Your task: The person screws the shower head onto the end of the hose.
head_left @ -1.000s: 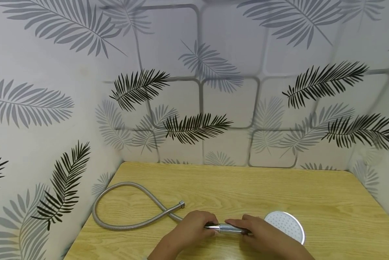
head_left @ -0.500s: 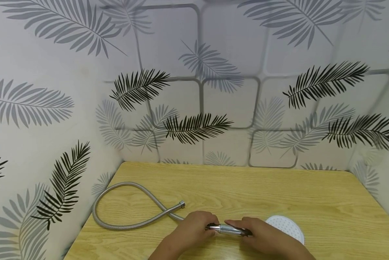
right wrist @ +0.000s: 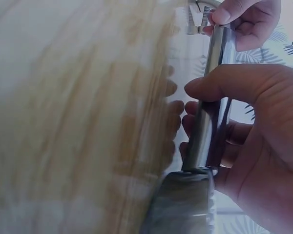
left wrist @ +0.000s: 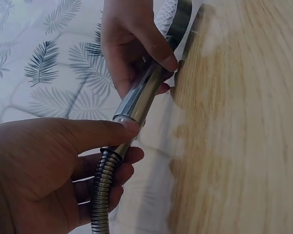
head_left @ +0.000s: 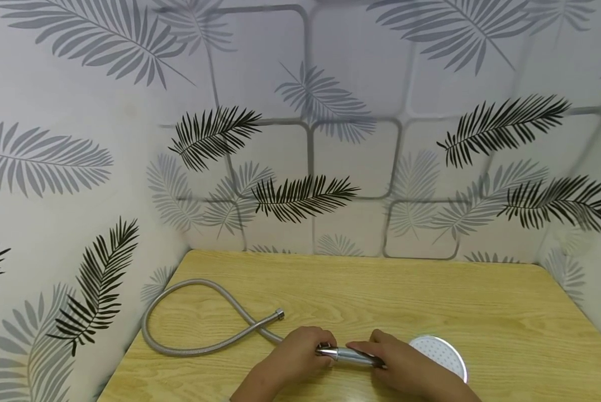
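A chrome hand shower [head_left: 354, 357] lies between my two hands in the head view, its round white spray face [head_left: 438, 355] to the right and partly behind the right wrist. My right hand [head_left: 406, 363] grips its handle, thumb across the top and fingers curled underneath, as the right wrist view also shows of the handle [right wrist: 215, 114]. At the handle's other end, my left hand [head_left: 300, 353] pinches the metal connector of the flexible shower hose [left wrist: 102, 190]. That connector meets the handle's end, with the left thumb lying across the joint.
The hose's remaining length [head_left: 195, 352] loops and crosses itself at the left of the wooden table [head_left: 381, 290]. Its free end, a metal nut [head_left: 280, 314], points right, just beyond the left hand. Leaf-patterned walls [head_left: 351, 223] stand behind and beside the table.
The right hand has shifted slightly left, and the spray face has dropped a little and tilted. Both hands keep their hold, and the hose loop lies almost as before.
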### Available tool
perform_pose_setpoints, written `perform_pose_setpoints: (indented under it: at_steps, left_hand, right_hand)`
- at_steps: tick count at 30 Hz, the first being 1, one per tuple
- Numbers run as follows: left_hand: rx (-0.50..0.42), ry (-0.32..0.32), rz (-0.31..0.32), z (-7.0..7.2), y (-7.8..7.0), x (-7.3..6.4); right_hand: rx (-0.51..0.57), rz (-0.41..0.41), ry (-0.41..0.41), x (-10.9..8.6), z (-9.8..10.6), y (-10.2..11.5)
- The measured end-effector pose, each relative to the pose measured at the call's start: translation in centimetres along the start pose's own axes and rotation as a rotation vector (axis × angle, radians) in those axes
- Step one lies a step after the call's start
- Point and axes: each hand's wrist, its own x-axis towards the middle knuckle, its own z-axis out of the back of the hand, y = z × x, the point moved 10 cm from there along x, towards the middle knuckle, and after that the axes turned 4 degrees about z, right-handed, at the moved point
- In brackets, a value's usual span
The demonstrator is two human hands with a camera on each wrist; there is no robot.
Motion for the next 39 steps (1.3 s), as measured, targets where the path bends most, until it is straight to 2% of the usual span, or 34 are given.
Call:
perform_pose_setpoints:
  at_steps: [8,16,19,29,39]
  left_hand:
    - [-0.026,-0.004,0.006,-0.3,0.4,0.1]
    - [-0.008,0.001,0.035,-0.8,1.2,0.5]
    - [0.015,0.001,0.037,-1.1,1.4,0.7]
    - [0.158,-0.011,0.015,-1.0,0.9,0.5]
    - [0.17,-0.009,0.016,-1.2,0.7,0.3]
  right_hand:
    - [-0.133,0.069,-0.055,0.1,0.3,0.6]
    - [-0.207,0.002,-0.045,0.1,0.4,0.0]
    - [-0.228,0.009,-0.058,0.1,0.5,-0.1]
    - [-0.239,0.046,-0.096,-0.1,0.7,0.0]
    - [-0.221,0.041,-0.082,-0.2,0.7,0.0]
